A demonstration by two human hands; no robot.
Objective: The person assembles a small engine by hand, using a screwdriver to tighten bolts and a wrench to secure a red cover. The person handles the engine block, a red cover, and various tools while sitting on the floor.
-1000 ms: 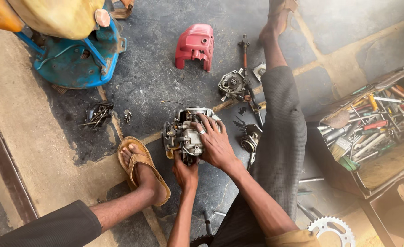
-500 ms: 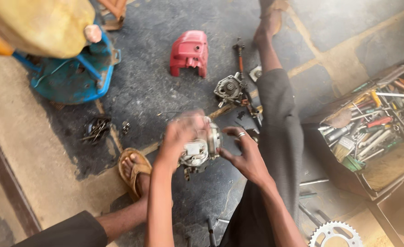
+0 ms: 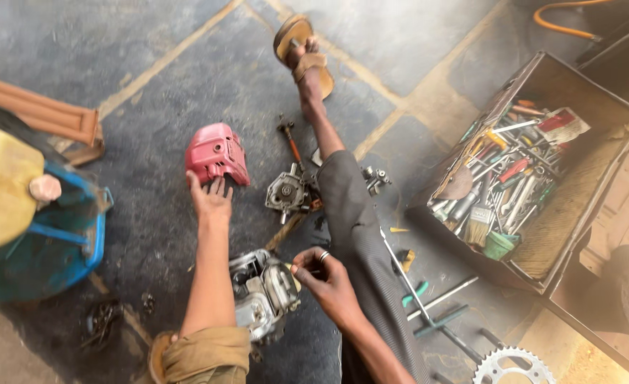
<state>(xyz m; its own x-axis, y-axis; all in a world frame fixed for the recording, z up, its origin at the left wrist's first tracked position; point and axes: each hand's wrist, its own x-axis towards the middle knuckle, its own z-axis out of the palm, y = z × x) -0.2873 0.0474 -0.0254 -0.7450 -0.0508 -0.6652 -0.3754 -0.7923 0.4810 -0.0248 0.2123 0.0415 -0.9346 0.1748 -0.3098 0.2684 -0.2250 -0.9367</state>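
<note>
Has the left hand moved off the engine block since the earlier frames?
Yes. The left hand has left the engine block and reached forward to the red cover on the floor.

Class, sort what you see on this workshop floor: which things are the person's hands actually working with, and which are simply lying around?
In hand:
- red engine cover, touched by the left hand
- grey engine block, beside the right hand

Lying about:
- small metal engine part
- open toolbox full of tools
- toothed sprocket
- long rods
- blue tub
</note>
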